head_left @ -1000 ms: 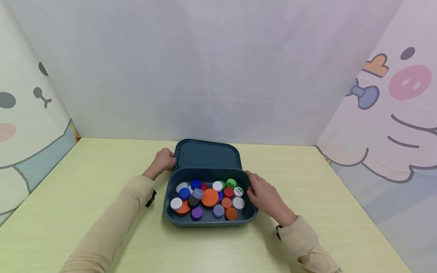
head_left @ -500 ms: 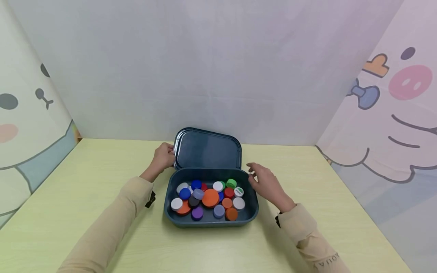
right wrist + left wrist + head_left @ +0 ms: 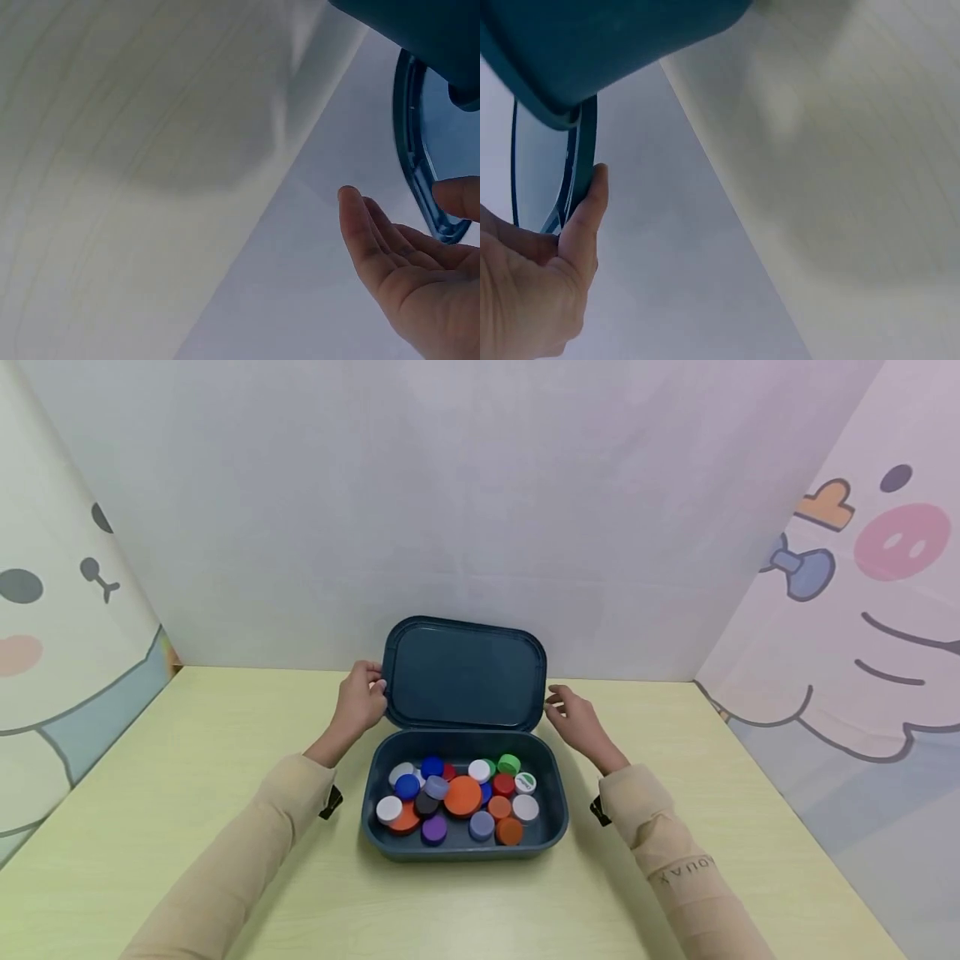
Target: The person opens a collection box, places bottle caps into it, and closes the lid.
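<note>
A dark teal plastic box (image 3: 465, 855) stands on the table with several bottle caps inside. A large orange cap (image 3: 462, 797) lies in their middle. Behind the box, its lid (image 3: 465, 672) is raised and tilted back, inner face towards me. My left hand (image 3: 357, 702) pinches the lid's left edge between thumb and fingers, also seen in the left wrist view. At the lid's right edge is my right hand (image 3: 576, 720). In the right wrist view its fingers (image 3: 360, 232) extend apart from the lid, and the thumb (image 3: 457, 197) overlaps the rim; contact there is unclear.
The pale wooden table (image 3: 247, 727) ends at a grey-white backdrop (image 3: 450, 510) close behind the lid. Cartoon-printed curtains (image 3: 847, 568) hang on both sides.
The lid has risen from low behind the box, with my left hand holding its left edge. My right hand has left the box's right rim and moved up beside the lid.
</note>
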{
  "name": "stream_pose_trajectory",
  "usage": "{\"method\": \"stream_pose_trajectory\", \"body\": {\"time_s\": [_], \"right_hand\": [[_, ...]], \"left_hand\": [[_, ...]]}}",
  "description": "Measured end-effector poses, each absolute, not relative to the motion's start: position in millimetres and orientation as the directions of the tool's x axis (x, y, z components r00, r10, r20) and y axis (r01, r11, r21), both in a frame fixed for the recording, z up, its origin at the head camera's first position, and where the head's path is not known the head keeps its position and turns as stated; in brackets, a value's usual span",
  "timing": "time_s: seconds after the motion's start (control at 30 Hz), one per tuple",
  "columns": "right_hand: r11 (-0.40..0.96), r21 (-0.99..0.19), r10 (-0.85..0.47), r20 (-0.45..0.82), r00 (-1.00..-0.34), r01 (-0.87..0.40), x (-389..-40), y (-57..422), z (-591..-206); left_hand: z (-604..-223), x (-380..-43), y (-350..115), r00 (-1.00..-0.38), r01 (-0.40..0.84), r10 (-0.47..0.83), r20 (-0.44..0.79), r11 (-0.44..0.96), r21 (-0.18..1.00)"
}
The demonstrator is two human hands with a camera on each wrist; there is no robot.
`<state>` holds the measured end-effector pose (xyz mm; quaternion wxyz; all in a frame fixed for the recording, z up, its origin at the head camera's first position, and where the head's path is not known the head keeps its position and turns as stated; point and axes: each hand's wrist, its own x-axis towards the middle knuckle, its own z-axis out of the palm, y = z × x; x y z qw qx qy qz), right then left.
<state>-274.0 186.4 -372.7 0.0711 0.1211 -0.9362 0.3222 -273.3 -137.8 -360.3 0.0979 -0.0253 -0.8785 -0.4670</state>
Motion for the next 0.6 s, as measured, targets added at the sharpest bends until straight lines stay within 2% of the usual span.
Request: {"method": "stream_pose_trajectory", "body": {"time_s": [0.27,0.47,0.6], "right_hand": [[0.529,-0.811,-0.165,0.189,-0.968,-0.248,-280.1,185.0,-369.3],[0.447,-0.849,-0.181,0.224,-0.958,-0.283,-270.9,191.0,-365.1],[0.423,-0.840,-0.244,0.256,-0.935,-0.340,-266.7,198.9,-366.4]], "left_hand": [[-362.0,-268.1,-141.7,-0.969,0.200,-0.028,0.246,0.497,0.844],[-362.1,-260.0,-150.2,-0.963,0.269,0.081,0.258,0.385,0.883],[-364.3,-255.3,-159.6,-0.938,0.341,0.190,0.289,0.372,0.863]]}}
